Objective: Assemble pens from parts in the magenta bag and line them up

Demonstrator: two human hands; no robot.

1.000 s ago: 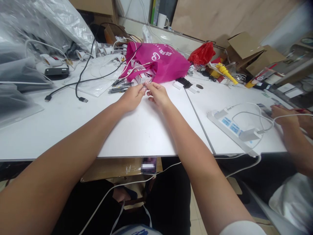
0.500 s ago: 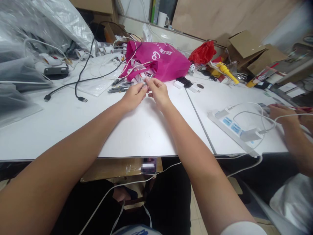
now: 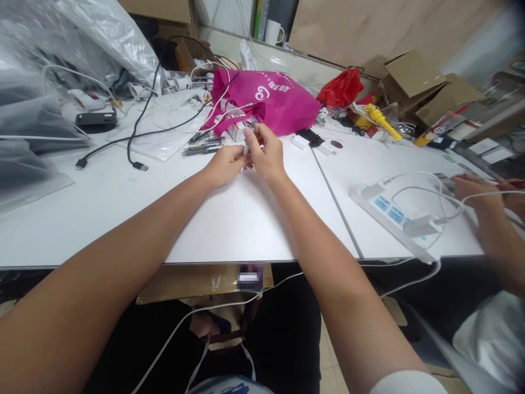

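Note:
Over the white table, my left hand and my right hand meet around a slim, light-coloured pen. The pen stands nearly upright, its grey upper end showing above my right fingers. My left fingers close on its lower part, mostly hidden behind the right hand. Just beyond and left of my hands lie several dark and grey pens. A small white box sits behind my fingers, at the mouth of a magenta bag.
Black USB cables and plastic bags cover the left side. To the right lies a white power strip with plugged cords, near another person's hands. A red bag and cardboard boxes stand behind.
The pen has turned from slanting to nearly upright between my fingers, so more of its barrel shows. My left hand has shifted slightly lower. The surrounding things look the same.

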